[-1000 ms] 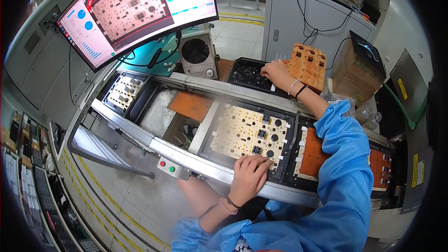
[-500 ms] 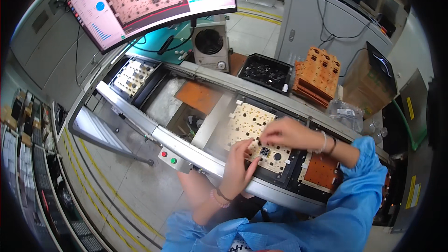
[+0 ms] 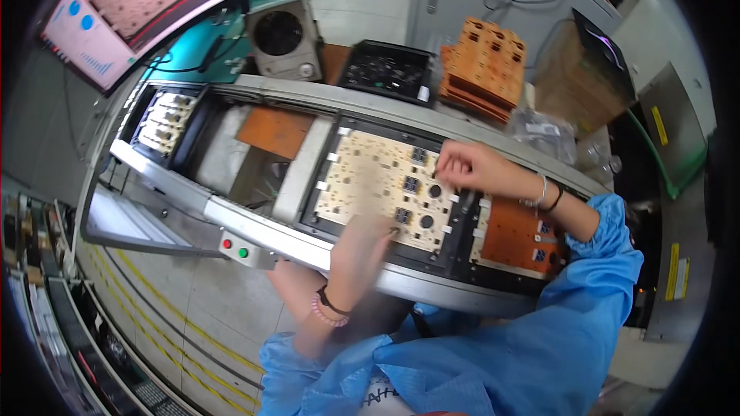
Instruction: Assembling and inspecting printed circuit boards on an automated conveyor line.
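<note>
A cream circuit board (image 3: pixel 358 177) with small dark parts lies in a black frame (image 3: pixel 308 216) on the rail bench. Three black square components (image 3: pixel 411 184) stand in a row along its right half, beside round black parts (image 3: pixel 427 222). At the board's near edge is my left hand (image 3: pixel 358 256), smeared by motion, its fingertips close to the nearest square component. My right hand (image 3: pixel 472 166) hovers over the board's far right corner, fingers curled together; whatever they may hold is too small to make out.
An orange-brown fixture plate (image 3: pixel 509 235) lies right of the board. Behind the rail stand a black tray of small parts (image 3: pixel 388 71), stacked orange plates (image 3: pixel 484 65), a fan unit (image 3: pixel 283 38) and a cardboard box (image 3: pixel 578 65). A button box (image 3: pixel 245 249) hangs on the front rail.
My hands have moved apart: the left drew back toward the board's near edge, the right went to its far right corner. The view has shifted, and all three square components now show.
</note>
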